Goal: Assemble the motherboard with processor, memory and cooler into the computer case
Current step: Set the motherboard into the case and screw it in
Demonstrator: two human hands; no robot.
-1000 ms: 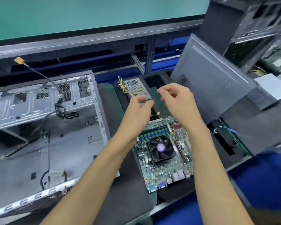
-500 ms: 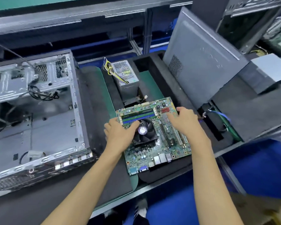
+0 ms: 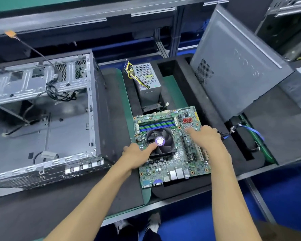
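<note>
Setting: a dark foam-lined bench (image 3: 276, 122) is running under a grey rail, with a blue floor showing below its front edge.
Landmark: the motherboard (image 3: 171, 146) is lying flat in a foam tray, fan cooler (image 3: 161, 141) and memory sticks (image 3: 156, 125) already sitting on it.
Case: the computer case (image 3: 42, 119) is lying open on its side, just left of the motherboard, not touching it; loose black cables are trailing inside.
Other parts: a power supply (image 3: 147, 80) is standing behind the motherboard; a grey side panel (image 3: 236, 66) is leaning behind it to the right.
Left hand (image 3: 137, 154): it is reaching over the board's left edge, thumb pressing on the fan hub, fingers curling under the edge as far as I can tell.
Right hand (image 3: 204, 137): it is lying on the board's right side, forefinger stretched flat; whether it is gripping the edge cannot be told.
Step, as I judge: taking hold to lift the board toward the case.
Risks: thumb pressure on the fan could be straining the blades; an uneven lift could be flexing the board; the case cables could be getting trapped beneath it.
</note>
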